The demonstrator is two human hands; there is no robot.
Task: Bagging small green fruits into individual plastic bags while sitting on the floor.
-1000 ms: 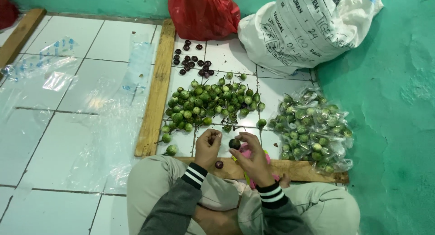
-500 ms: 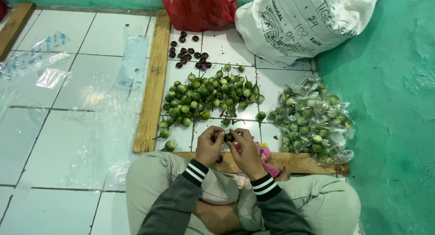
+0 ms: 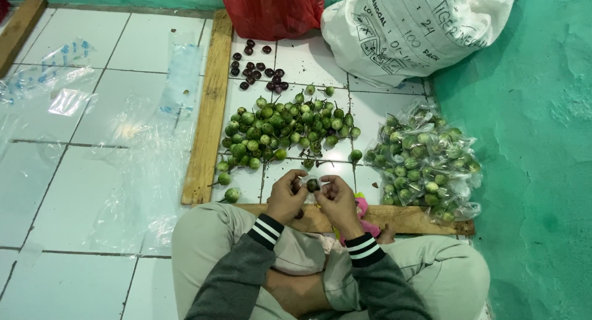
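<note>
Your left hand (image 3: 285, 195) and right hand (image 3: 336, 198) meet just above the near wooden plank (image 3: 394, 220), and together they pinch one small dark round fruit (image 3: 312, 185) between the fingertips; both hands are closed narrowly on it.

Judging from how things lie, the work is partly done. A small cluster of dark purple fruits (image 3: 258, 67) sits apart near the far end of the floor (image 3: 92, 110), close to the red bag (image 3: 272, 10), and several clear packets of green fruits (image 3: 425, 166) are heaped at the right, against the green wall (image 3: 542, 141). The big loose pile of green fruits (image 3: 283, 132) in the middle looks like what is left, and it is the larger share.

Around you, a long wooden plank (image 3: 211, 110) runs along the left of the pile, with clear plastic sheets (image 3: 123, 147) spread beyond it. A white sack (image 3: 407, 30) leans at the far right. Something pink (image 3: 364, 218) lies by your right wrist. Nothing stands between your hands and the pile.
</note>
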